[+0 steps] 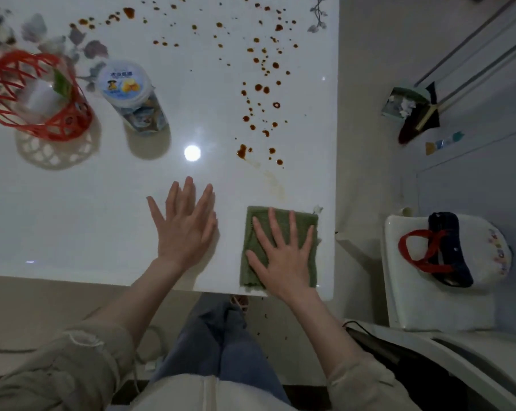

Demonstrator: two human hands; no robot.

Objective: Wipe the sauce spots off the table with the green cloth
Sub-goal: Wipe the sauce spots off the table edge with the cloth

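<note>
On the table (pixel 102 218), left hand (pixel 185 226) flat, right hand (pixel 283 259) flat, half-hiding green cloth (pixel 282 219).

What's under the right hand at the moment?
The green cloth, lying flat on the white table near its front right corner. The right hand presses on it with straight fingers. Whether sauce lies beneath the cloth cannot be seen.

A red basket (pixel 68 126) is standing at the far left, holding a clear cup (pixel 40 97). A lidded jar (pixel 126 84) is standing just beside it. At the right, a bag (pixel 446 229) is lying on a white chair (pixel 423 304), and a dustpan (pixel 405 102) is sitting farther off.
</note>
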